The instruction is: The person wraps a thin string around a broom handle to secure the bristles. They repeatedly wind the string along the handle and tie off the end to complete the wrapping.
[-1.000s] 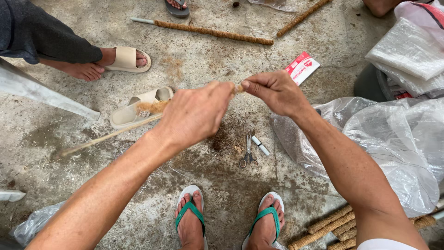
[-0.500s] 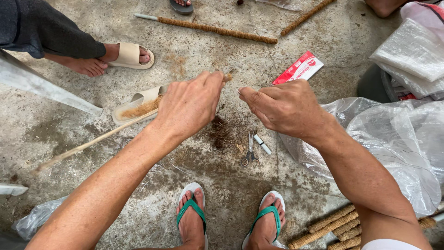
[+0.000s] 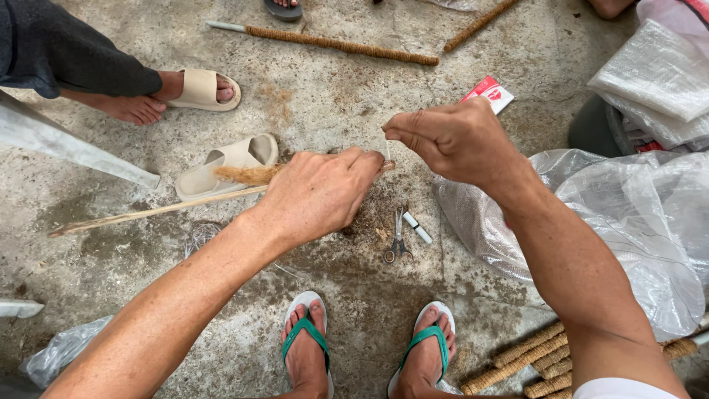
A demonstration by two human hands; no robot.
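Both hands work at one end of a long thin stick (image 3: pixel 155 212) in the head view. Left hand (image 3: pixel 317 193) is clenched around the stick near its right end, knuckles up, with the bare wood running out past the wrist toward the left, low over the concrete floor (image 3: pixel 332 96). A tuft of brown fibre (image 3: pixel 247 174) lies along the stick just beside that hand, over a beige sandal (image 3: pixel 221 164). Right hand (image 3: pixel 450 137) is held just above and to the right of the stick's tip, finger and thumb pinched together; whatever they pinch is too fine to make out, perhaps a thread. The two hands are close but not touching. Below them on the floor lie small scissors (image 3: pixel 397 240) and, just beside these, a short white tube (image 3: pixel 417 228), among loose brown fibre scraps. The person's own feet in green flip-flops (image 3: pixel 306 343) stand at the bottom edge. Farther up the floor lies a finished stick wrapped in coir rope (image 3: pixel 336 46), with a second one (image 3: pixel 478 24) angled near it. A red and white packet (image 3: pixel 489 91) shows partly behind the right hand. Clear plastic bags (image 3: pixel 628 214) are heaped at the right, and a bundle of rope-wrapped sticks (image 3: pixel 532 366) lies at the lower right. Another person's foot in a beige sandal (image 3: pixel 199 90) rests at the upper left.
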